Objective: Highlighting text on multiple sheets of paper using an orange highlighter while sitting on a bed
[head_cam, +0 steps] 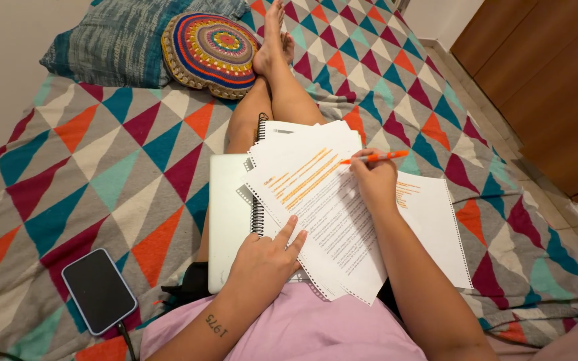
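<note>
I sit on a bed with a closed white laptop (225, 214) on my lap. On it lie a spiral notebook (257, 220) and several loose printed sheets (329, 214) with orange highlighted lines. My right hand (374, 184) grips an orange highlighter pen (377, 158), its tip on the top sheet. My left hand (267, 262) rests flat on the lower edge of the notebook and sheets, fingers spread. Another printed sheet (436, 220) with orange marks lies to the right under my right forearm.
A phone (98, 289) with a dark screen lies on the bed at lower left, cable attached. The blanket (102, 167) has coloured triangles. A round crocheted cushion (210, 52) and a blue-grey pillow (118, 40) sit at the head. A wooden wardrobe (550, 80) stands at right.
</note>
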